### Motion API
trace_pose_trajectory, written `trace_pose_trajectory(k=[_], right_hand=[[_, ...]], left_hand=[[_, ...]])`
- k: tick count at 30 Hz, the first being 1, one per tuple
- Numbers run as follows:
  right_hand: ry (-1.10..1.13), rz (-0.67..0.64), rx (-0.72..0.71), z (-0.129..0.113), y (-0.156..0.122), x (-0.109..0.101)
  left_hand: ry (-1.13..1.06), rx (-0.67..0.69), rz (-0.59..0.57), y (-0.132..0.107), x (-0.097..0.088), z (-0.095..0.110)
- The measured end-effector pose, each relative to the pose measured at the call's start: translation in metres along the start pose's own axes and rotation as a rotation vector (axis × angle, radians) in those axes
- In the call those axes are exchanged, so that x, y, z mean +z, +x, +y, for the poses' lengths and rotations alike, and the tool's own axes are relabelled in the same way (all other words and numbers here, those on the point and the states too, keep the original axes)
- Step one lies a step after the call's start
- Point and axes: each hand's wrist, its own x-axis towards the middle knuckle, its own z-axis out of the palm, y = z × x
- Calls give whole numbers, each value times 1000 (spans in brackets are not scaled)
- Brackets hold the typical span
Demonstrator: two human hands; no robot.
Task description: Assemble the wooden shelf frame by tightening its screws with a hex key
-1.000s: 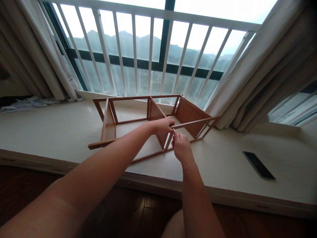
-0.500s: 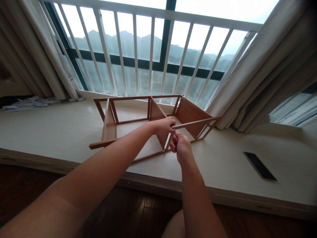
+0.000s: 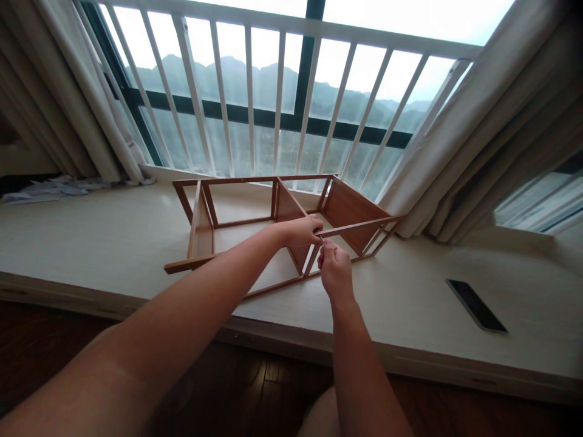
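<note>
A brown wooden shelf frame point(image 3: 246, 180) lies on its side on the pale window ledge point(image 3: 109, 237). It has slim rails and several flat boards, one of them the right-hand board point(image 3: 353, 203). My left hand point(image 3: 303, 230) is closed around the near upper rail, at the middle joint. Just below and to the right, my right hand point(image 3: 336, 267) is closed in a pinch by the same joint. A thin metallic piece shows at its fingertips against the rail; its kind is too small to make out.
On the ledge to the right lies a black smartphone point(image 3: 476, 305). White railings point(image 3: 248, 97) stand before the window behind the frame. Beige curtains hang at the left point(image 3: 77, 91) and right point(image 3: 473, 121). Crumpled white material point(image 3: 54, 187) lies at the far left.
My right hand has turned slightly and shifted a little at the joint, its fingers now more tucked in. My left hand and the shelf frame have stayed in place.
</note>
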Motion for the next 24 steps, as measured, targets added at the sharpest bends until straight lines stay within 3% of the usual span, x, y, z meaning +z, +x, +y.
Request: trace_pose_trajectory(k=[11, 20, 24], right_hand=[[-50, -22, 16, -3, -2, -5], [-446, -1, -96, -13, -6, -11], [-387, -24, -81, -11, -5, -11]], left_hand=[[-4, -9, 9, 1, 2, -1], [-15, -23, -15, 0, -1, 1], [-6, -18, -15, 1, 0, 0]])
